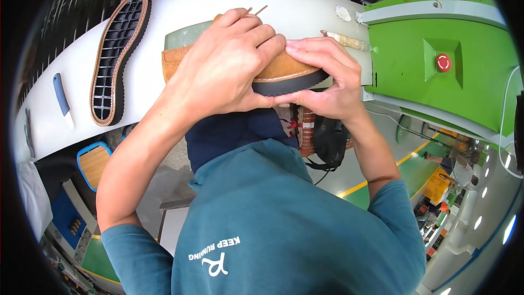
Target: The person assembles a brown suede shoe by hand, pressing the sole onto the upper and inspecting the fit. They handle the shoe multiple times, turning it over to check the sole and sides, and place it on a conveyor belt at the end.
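Observation:
A tan leather shoe (281,68) with white stitching and a black sole is held over the near side of the white table (164,0). My left hand (232,57) lies across its middle with the fingers curled over the upper, covering much of it. At the toe, my right hand (330,71) pinches the shoe, fingers on the leather and thumb against the sole edge. Both thumbs meet near the sole's underside. Lace ends (261,9) stick out beyond my left hand. Behind the shoe's heel end shows a pale green translucent slab (188,35).
To the left lie a loose shoe sole (120,54) with a black grid inside and a blue-handled knife (60,93). A pale, stained strip (349,41) and a white lump (343,13) lie at right. Beyond them stands a green machine (404,49) with a red button (443,63).

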Demonstrator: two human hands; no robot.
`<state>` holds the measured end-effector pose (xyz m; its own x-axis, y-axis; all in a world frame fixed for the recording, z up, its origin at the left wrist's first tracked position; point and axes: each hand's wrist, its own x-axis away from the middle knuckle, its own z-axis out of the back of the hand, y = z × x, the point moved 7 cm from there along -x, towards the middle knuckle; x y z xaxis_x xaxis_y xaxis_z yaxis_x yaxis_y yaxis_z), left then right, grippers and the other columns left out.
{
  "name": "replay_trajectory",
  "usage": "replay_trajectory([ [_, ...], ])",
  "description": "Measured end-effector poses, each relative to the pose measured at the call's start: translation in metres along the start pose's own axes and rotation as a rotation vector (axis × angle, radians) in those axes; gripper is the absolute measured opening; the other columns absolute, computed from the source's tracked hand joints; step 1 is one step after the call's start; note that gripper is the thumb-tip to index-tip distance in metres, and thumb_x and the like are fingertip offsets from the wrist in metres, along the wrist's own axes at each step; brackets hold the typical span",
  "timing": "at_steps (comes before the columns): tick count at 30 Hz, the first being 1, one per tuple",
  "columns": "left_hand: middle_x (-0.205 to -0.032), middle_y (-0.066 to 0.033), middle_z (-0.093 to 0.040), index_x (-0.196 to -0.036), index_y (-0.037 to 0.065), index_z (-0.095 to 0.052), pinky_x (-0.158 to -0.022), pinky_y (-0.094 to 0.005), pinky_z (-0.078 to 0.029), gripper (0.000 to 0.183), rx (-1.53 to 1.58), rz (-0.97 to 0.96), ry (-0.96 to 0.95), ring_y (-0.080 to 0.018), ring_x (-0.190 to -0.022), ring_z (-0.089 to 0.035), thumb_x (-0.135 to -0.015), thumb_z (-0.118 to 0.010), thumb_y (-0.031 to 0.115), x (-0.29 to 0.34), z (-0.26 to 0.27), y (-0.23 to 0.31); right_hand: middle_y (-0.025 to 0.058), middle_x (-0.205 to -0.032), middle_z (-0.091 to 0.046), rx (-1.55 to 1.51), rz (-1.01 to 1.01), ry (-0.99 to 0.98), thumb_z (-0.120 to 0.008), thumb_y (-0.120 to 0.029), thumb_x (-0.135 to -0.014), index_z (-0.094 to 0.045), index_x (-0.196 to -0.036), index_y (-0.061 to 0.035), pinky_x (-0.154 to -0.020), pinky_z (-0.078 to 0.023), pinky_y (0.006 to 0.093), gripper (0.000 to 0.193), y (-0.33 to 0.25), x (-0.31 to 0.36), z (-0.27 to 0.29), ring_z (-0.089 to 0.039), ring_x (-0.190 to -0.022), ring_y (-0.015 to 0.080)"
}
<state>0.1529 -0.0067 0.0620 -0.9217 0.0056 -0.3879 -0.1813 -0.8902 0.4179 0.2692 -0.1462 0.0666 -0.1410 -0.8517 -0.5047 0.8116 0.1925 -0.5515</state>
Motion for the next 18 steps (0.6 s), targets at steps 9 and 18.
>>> replay_trajectory([
  [9, -0.125, -0.013, -0.076, -0.133, 0.002, -0.074, -0.117, -0.0526, -0.05, 0.084, -0.07, -0.04, -0.047, -0.036, -0.122, -0.069, -0.062, -0.101, 0.038, -0.002, 0.003, 0.014, 0.0096, -0.13, -0.084, -0.195, -0.114, -0.066, -0.113, -0.024, -0.06, -0.085, -0.13, -0.0055, -0.106, -0.063, 0.0396, 0.078, 0.02, 0.01, 0.013, -0.08, -0.119, 0.0255],
  [18, -0.12, -0.0129, -0.076, -0.133, 0.002, -0.075, -0.115, -0.0534, -0.051, 0.084, -0.126, -0.035, -0.042, -0.0367, -0.117, -0.07, -0.063, -0.1, 0.04, -0.002, 0.003, 0.02, 0.0135, -0.133, -0.083, -0.332, -0.114, -0.061, -0.114, -0.023, -0.059, -0.085, -0.13, -0.0037, -0.111, -0.062, 0.0416, 0.079, 0.029, 0.019, 0.008, -0.08, -0.123, 0.0281],
])
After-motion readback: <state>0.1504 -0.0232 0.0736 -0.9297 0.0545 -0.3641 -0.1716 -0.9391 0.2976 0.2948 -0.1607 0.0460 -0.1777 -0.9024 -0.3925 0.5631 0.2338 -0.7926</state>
